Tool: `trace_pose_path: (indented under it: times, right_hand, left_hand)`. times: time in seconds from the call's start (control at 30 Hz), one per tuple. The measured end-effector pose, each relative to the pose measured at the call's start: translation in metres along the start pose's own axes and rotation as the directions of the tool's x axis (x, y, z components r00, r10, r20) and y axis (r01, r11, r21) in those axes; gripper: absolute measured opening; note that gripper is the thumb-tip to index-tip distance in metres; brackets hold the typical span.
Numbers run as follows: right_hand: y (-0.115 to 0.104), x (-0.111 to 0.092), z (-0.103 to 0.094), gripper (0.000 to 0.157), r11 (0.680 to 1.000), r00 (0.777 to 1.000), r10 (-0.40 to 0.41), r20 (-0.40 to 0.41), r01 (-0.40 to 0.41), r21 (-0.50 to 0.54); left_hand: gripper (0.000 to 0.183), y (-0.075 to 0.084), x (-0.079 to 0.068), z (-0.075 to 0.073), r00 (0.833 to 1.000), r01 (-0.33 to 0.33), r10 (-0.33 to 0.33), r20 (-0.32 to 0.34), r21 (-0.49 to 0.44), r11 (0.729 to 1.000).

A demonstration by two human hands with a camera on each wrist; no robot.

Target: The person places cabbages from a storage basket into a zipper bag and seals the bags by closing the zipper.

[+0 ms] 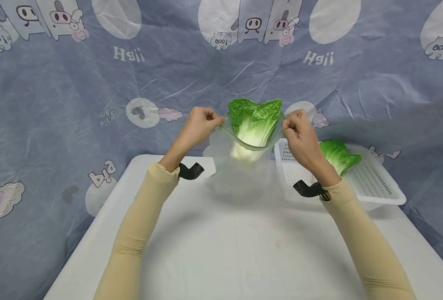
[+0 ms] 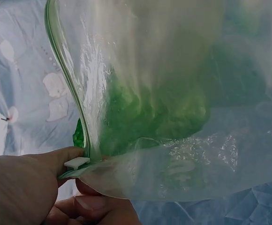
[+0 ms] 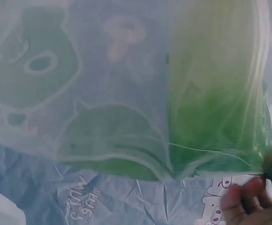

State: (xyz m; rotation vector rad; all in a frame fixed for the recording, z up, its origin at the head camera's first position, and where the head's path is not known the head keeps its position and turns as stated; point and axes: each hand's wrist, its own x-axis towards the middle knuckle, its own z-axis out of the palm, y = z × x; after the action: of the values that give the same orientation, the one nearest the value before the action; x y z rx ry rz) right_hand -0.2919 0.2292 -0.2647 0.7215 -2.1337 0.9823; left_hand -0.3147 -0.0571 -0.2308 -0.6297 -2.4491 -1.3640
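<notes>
In the head view a translucent zip bag (image 1: pixel 240 183) hangs upright between the two hands, its mouth spread. Inside it stands a leafy cabbage (image 1: pixel 257 121), its green leaf tips poking above the rim and its pale base lower down. My left hand (image 1: pixel 202 125) pinches the left corner of the bag's mouth. There, in the left wrist view, a white zip slider (image 2: pixel 77 162) sits by the thumb on the green zip strip. The opposite corner is pinched by my right hand (image 1: pixel 302 135); the right wrist view shows those fingers (image 3: pixel 251 197) at the bag's edge.
A white perforated basket (image 1: pixel 379 189) stands at the right on the white table (image 1: pixel 236 254), partly behind the right forearm. Another green leafy vegetable (image 1: pixel 337 156) lies in it. A patterned blue-grey cloth (image 1: pixel 191 75) hangs behind the table.
</notes>
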Motion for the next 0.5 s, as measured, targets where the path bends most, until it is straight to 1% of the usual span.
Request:
trace_pose_path:
  times: [0.1, 0.17, 0.2, 0.27, 0.33, 0.5]
  right_hand:
    - [-0.003, 0.0, -0.001, 0.015, 0.994, 0.993, -0.096, -0.068, 0.099, 0.047]
    - [-0.011, -0.001, -0.004, 0.015, 0.98, 0.986, -0.152, -0.07, 0.16, 0.116]
    - [-0.015, -0.001, -0.005, 0.015, 0.971, 0.984, -0.167, -0.057, 0.174, 0.162]
    - [-0.024, 0.0, -0.008, 0.017, 0.958, 0.983, -0.183, -0.03, 0.186, 0.219]
    - [-0.032, 0.0, -0.01, 0.018, 0.951, 0.984, -0.179, -0.006, 0.175, 0.254]
    - [-0.037, 0.001, -0.014, 0.028, 0.972, 0.988, -0.149, 0.037, 0.14, 0.19]
  left_hand:
    - [0.025, -0.001, 0.004, -0.003, 0.999, 0.047, -0.047, 0.001, 0.008, 0.999]
    - [0.027, -0.002, 0.006, -0.005, 0.997, 0.08, -0.08, 0.005, 0.012, 0.997]
    - [0.027, -0.003, 0.006, -0.006, 0.996, 0.091, -0.091, 0.008, 0.013, 0.996]
    - [0.026, -0.003, 0.007, -0.008, 0.995, 0.104, -0.104, 0.007, 0.021, 0.994]
    - [0.025, -0.003, 0.008, -0.01, 0.994, 0.105, -0.105, 0.009, 0.022, 0.994]
    - [0.025, 0.0, 0.009, -0.015, 0.995, 0.097, -0.097, 0.006, 0.057, 0.994]
